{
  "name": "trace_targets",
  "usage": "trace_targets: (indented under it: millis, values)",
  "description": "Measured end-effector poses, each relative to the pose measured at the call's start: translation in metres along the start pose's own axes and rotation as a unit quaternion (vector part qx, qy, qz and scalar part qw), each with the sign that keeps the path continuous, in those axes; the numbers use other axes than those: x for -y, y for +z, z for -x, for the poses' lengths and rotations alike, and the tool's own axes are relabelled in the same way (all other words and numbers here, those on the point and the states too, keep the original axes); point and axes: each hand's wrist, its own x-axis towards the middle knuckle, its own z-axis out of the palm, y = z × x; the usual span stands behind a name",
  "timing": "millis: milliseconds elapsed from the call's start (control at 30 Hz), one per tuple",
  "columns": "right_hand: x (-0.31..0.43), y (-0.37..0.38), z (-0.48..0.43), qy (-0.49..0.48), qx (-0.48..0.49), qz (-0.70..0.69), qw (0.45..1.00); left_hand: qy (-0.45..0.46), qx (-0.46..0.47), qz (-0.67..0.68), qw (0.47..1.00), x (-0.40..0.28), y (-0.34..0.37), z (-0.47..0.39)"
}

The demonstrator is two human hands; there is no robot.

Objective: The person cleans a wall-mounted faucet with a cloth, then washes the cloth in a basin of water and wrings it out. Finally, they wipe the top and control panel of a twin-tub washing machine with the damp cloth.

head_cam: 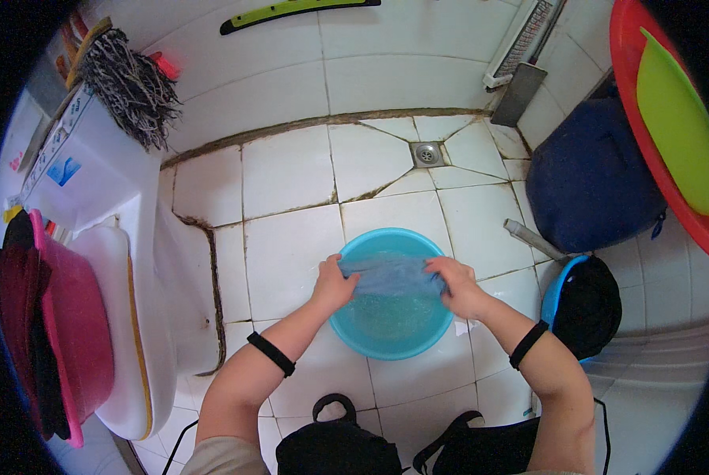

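A round turquoise plastic basin (391, 352) with water in it stands on the tiled floor before me. Stretched between my two hands over the far half of the basin is a wet blue-grey cloth (393, 276). My left hand (335, 284) grips its left end at the basin's left rim. At the right rim, my right hand (458, 288) has the other end bunched in its fingers. Whether the cloth's underside touches the water I cannot tell.
Left stands a white toilet (170, 309), with a pink basin (84, 320) of dark clothes on it and a mop (129, 83) behind. A floor drain (427, 154) lies ahead. On the right are a grey pipe (533, 238), a blue bucket (549, 300) and a dark blue bag (595, 178).
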Motion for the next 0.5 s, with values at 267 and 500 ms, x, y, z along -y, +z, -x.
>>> trace_targets:
  millis: [267,500]
  values:
    - [0.010,0.096,-0.025,0.026,0.055,0.127,0.990,0.301,0.111,-0.426,0.846,0.045,0.051,0.006]
    - [0.004,0.139,-0.041,0.055,0.117,0.347,0.929,0.169,0.163,-0.520,0.821,0.071,0.084,0.004]
